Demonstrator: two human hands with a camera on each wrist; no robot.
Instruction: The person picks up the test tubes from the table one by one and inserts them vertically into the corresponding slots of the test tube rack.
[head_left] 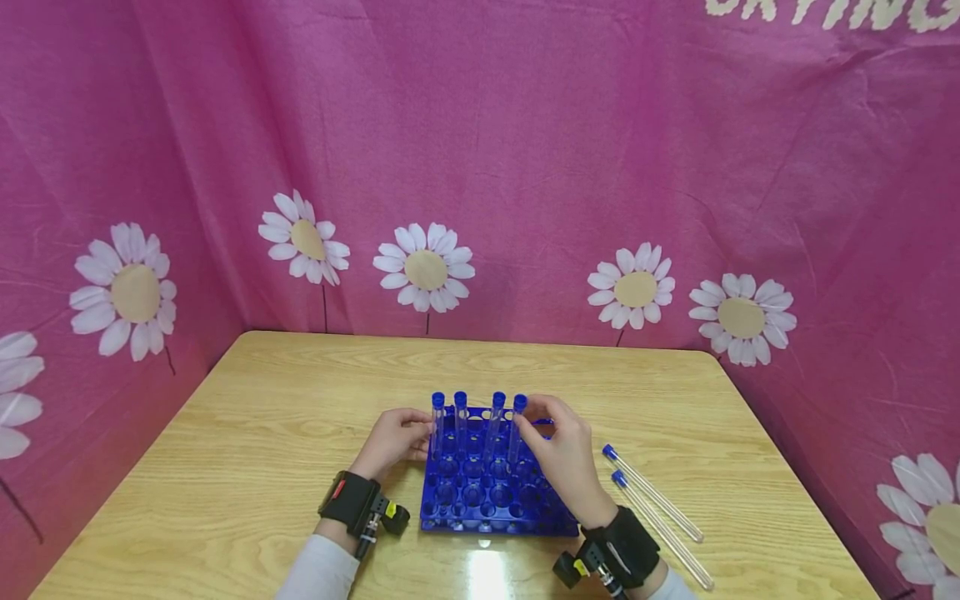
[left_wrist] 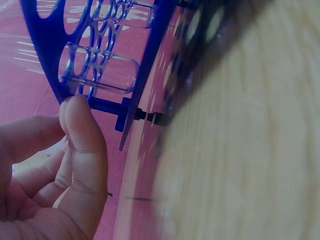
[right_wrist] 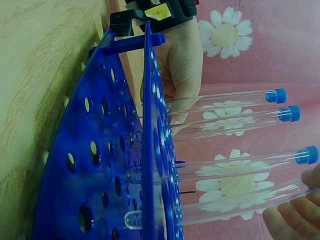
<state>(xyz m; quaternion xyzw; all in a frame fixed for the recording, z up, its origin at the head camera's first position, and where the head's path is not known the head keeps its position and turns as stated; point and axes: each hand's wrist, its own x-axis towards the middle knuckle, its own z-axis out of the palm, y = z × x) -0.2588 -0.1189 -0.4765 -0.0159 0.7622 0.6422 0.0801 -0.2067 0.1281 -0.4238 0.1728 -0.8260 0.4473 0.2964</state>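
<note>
A blue test tube rack (head_left: 525, 527) stands on the table with several clear, blue-capped test tubes (head_left: 461, 429) upright in its far row. My left hand (head_left: 393, 437) holds the rack's left end; in the left wrist view its thumb and finger (left_wrist: 82, 122) pinch the upper plate's corner. With thumb and fingers, my right hand (head_left: 566, 450) pinches the rightmost test tube (head_left: 515, 437) just under its cap. That tube's rounded bottom (right_wrist: 134, 220) passes through the upper plate in the right wrist view.
Two more blue-capped test tubes (head_left: 654, 493) lie on the table to the right of the rack, beside my right wrist. The wooden table (head_left: 337, 375) meets a pink curtain (head_left: 510, 167) printed with daisies at the back and sides.
</note>
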